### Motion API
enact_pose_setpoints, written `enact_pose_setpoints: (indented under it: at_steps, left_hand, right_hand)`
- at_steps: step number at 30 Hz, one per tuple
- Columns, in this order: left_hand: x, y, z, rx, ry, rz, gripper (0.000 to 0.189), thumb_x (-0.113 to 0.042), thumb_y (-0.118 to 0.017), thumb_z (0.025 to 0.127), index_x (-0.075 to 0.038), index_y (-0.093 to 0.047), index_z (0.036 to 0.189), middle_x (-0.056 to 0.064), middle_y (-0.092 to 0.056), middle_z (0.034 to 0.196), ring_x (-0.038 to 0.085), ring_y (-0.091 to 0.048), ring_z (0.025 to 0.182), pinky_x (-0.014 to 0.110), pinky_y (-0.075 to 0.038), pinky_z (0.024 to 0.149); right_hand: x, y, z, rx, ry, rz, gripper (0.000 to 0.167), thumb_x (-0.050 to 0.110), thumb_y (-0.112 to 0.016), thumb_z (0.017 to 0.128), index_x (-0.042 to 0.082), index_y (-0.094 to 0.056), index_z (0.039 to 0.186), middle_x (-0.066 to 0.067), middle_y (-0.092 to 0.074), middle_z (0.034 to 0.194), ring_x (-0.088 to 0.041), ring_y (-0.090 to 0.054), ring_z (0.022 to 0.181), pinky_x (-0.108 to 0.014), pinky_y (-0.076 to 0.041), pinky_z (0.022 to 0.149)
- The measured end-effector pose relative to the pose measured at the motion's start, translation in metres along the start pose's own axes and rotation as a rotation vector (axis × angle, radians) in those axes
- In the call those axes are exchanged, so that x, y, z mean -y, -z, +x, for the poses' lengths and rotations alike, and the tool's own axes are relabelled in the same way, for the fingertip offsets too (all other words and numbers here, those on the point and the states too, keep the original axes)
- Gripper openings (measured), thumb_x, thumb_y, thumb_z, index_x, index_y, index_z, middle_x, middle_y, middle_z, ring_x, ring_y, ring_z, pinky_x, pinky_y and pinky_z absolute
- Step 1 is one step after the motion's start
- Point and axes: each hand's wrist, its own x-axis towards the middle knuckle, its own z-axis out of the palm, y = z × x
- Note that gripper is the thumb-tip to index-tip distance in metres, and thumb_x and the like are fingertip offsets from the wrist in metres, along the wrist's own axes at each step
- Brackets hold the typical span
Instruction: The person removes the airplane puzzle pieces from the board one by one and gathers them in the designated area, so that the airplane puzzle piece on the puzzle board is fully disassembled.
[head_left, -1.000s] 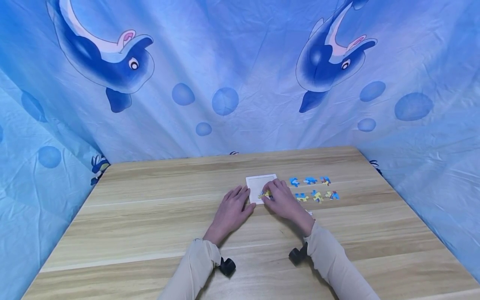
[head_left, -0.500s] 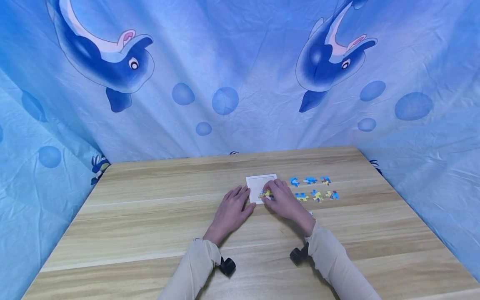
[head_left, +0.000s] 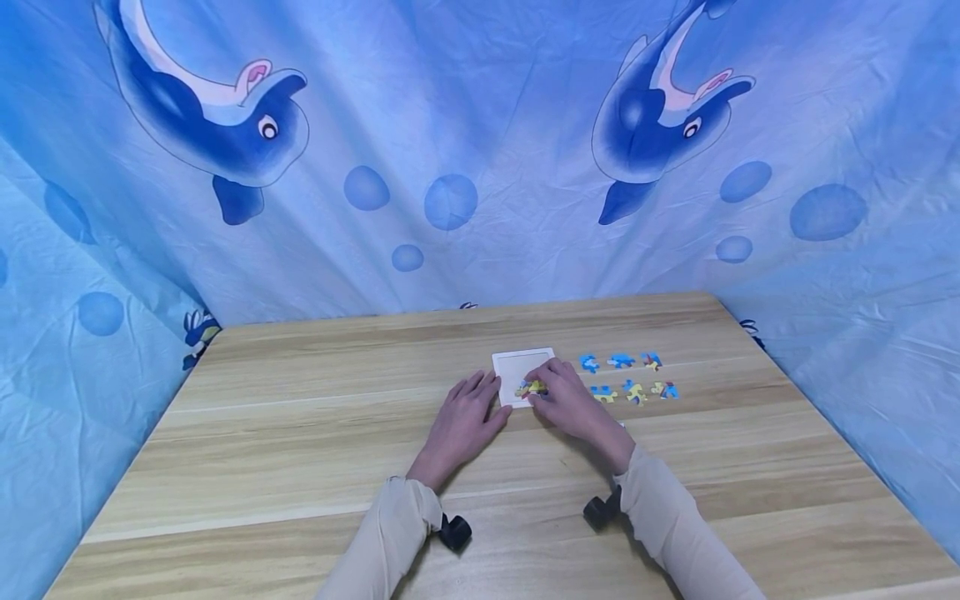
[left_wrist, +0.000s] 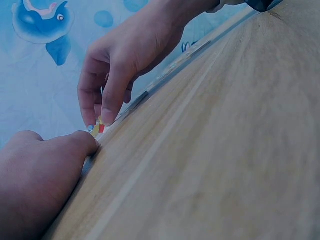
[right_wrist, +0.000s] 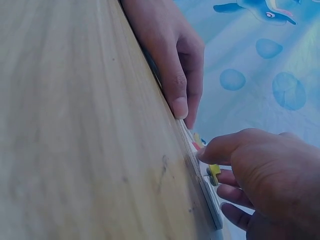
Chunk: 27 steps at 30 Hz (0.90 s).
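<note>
A white square puzzle tray (head_left: 516,367) lies on the wooden table. My left hand (head_left: 467,421) rests at its left edge, fingers fairly straight, with the thumb by the near corner. Over the tray's near right part, my right hand (head_left: 573,407) pinches a yellow, multicoloured jigsaw piece (head_left: 531,389) between thumb and fingers. The right wrist view shows a yellow piece (right_wrist: 215,172) tilted up beside those fingers. In the left wrist view, thumb and forefinger close around a small colourful piece (left_wrist: 97,129). My right hand hides part of the tray.
Several loose jigsaw pieces lie right of the tray in two rows, among them a blue one (head_left: 621,360) and a yellow one (head_left: 634,392). Another piece is mostly hidden under the right wrist. A blue dolphin-print curtain (head_left: 480,250) surrounds the table (head_left: 300,433).
My right hand has shifted slightly, its thumb drawing back to the right, so more of the colourful pieces in the tray shows. The left hand stays put.
</note>
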Motion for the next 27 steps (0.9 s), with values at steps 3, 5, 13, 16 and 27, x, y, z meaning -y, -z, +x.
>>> enact_pose_setpoints:
  at_steps: [3,5,13,16,27]
  left_hand:
    - [0.0001,-0.0003,0.0002,0.001,-0.001,-0.001,0.057,-0.047,-0.048,0.097,-0.009,-0.051,0.139,0.008,-0.049,0.143,0.025,-0.039,0.137,0.044,-0.03,0.112]
    - [0.0,-0.0003,0.0004,0.0,-0.001,-0.002,0.057,-0.047,-0.048,0.097,-0.009,-0.051,0.139,0.008,-0.049,0.143,0.025,-0.039,0.137,0.044,-0.03,0.112]
    - [-0.0005,0.0004,0.001,-0.004,-0.007,-0.008,0.056,-0.045,-0.049,0.097,-0.009,-0.051,0.139,0.008,-0.05,0.143,0.026,-0.039,0.137,0.044,-0.03,0.112]
    - [-0.0006,0.0006,0.0008,0.001,-0.005,-0.006,0.057,-0.046,-0.048,0.097,-0.009,-0.052,0.139,0.008,-0.05,0.143,0.025,-0.039,0.137,0.044,-0.03,0.112]
    - [-0.0003,0.0006,0.0003,0.007,0.003,-0.002,0.056,-0.045,-0.049,0.097,-0.008,-0.052,0.139,0.009,-0.05,0.143,0.025,-0.039,0.137,0.044,-0.03,0.112]
  right_hand:
    - [-0.001,0.0008,-0.0009,0.0,0.014,-0.021,0.024,0.017,-0.067,0.089,0.009,-0.066,0.112,-0.006,-0.056,0.108,-0.027,-0.048,0.104,-0.042,-0.044,0.087]
    - [-0.002,0.0013,-0.0013,-0.002,0.023,-0.042,0.024,0.018,-0.067,0.089,0.011,-0.066,0.112,-0.005,-0.057,0.108,-0.027,-0.049,0.103,-0.042,-0.043,0.086]
    - [-0.0057,0.0028,-0.0023,-0.028,0.049,-0.024,0.022,0.011,-0.066,0.088,0.013,-0.066,0.11,-0.003,-0.061,0.099,-0.024,-0.05,0.096,-0.041,-0.04,0.082]
    - [-0.0053,0.0036,-0.0022,-0.044,0.074,0.001,0.021,0.007,-0.064,0.088,0.012,-0.067,0.108,-0.002,-0.061,0.097,-0.023,-0.051,0.095,-0.041,-0.041,0.083]
    - [-0.008,0.0051,-0.0038,-0.05,0.035,0.158,0.019,0.002,-0.061,0.09,0.012,-0.068,0.105,-0.001,-0.061,0.104,-0.019,-0.054,0.097,-0.036,-0.049,0.081]
